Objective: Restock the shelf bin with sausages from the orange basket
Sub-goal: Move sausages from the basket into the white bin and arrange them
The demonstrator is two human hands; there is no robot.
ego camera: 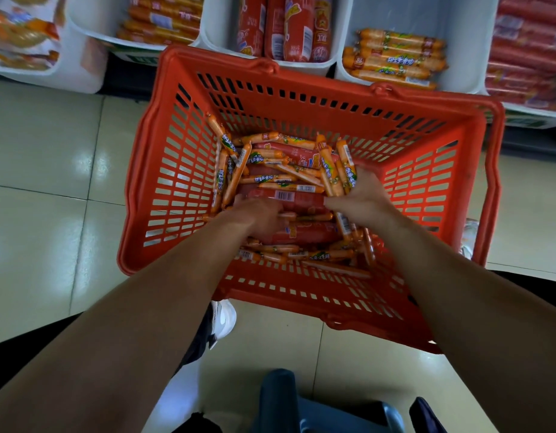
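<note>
Orange basket sits on the floor below the shelf bin, sausages piled inside. Right hand is closed around several thin ones; left hand digs in, grip unclear. Advise aligning sticks parallel before lifting.

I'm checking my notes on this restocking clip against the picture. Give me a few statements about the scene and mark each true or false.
1. Both hands are inside the orange basket. True.
2. The right hand grips a bunch of thin orange sausages. True.
3. The basket holds only thin sausages. False: thick red ones lie among them.
4. The left hand is placing sausages in a shelf bin. False: it is down in the basket.
</note>
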